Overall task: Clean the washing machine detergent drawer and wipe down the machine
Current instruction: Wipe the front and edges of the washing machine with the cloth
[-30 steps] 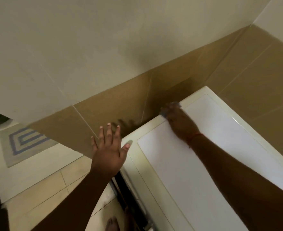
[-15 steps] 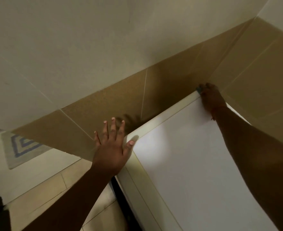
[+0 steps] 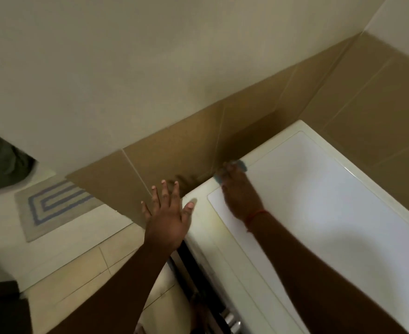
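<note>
Far left, on the pale floor tiles [image 3: 61,266]: a grey mat [image 3: 54,206] with blue stripes, lying flat near the brown wall tiles [image 3: 174,145]. Above these, a cream wall [image 3: 150,68].

In the middle: left hand [image 3: 167,218], released, fingers straight and spread, holding nothing. Thumb tip at the near left corner of the washing machine [image 3: 331,213]; touching or just above, cannot tell.

Right of it: right hand [image 3: 240,194], blurred, palm down on the far left edge of the white machine top. Presses a blue cloth [image 3: 242,165], mostly hidden under the fingers; blue visible only at the fingertips. Fingers flat or curled round the cloth, cannot tell. A red thread [image 3: 254,216] round the wrist.

Machine fills the right side, standing in the corner, close beside the brown tiles.
</note>
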The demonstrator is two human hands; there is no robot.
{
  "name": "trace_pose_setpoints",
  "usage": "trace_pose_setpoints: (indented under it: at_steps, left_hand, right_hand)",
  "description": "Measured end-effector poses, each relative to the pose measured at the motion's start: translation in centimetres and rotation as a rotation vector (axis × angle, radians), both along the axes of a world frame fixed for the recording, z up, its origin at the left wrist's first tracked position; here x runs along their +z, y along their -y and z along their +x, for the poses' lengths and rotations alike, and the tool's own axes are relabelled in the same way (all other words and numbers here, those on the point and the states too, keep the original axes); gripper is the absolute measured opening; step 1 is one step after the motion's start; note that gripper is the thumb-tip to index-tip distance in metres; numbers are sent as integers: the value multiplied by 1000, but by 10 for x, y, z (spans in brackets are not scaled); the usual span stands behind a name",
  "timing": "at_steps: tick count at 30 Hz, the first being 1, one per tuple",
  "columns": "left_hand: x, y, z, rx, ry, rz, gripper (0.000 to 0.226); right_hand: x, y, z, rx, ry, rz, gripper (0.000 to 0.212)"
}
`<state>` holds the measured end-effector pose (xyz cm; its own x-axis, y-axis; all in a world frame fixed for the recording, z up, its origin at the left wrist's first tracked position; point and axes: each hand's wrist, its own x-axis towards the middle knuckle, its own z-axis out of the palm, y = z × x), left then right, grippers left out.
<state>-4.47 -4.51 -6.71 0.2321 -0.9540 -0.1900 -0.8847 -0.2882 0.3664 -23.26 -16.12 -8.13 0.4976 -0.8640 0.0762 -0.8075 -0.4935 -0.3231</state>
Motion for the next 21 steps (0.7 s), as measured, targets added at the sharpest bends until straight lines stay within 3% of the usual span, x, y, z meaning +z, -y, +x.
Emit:
trace_pose_setpoints:
  at_steps: [6, 10, 14, 21]
  left_hand:
    - [3, -43, 33, 13, -7, 77, 92]
    - [10, -68, 57, -21, -60, 68, 82]
    - [13, -89, 90, -20, -54, 55, 91]
    - [9, -120, 113, -41, -58, 96, 103]
  right_hand:
    - [8, -95, 73, 43, -26, 45, 55]
    - [14, -140, 65, 30, -156, 6, 57]
    - [23, -186, 54, -77, -202, 45, 67]
    - [28, -155, 89, -133, -237, 110, 70]
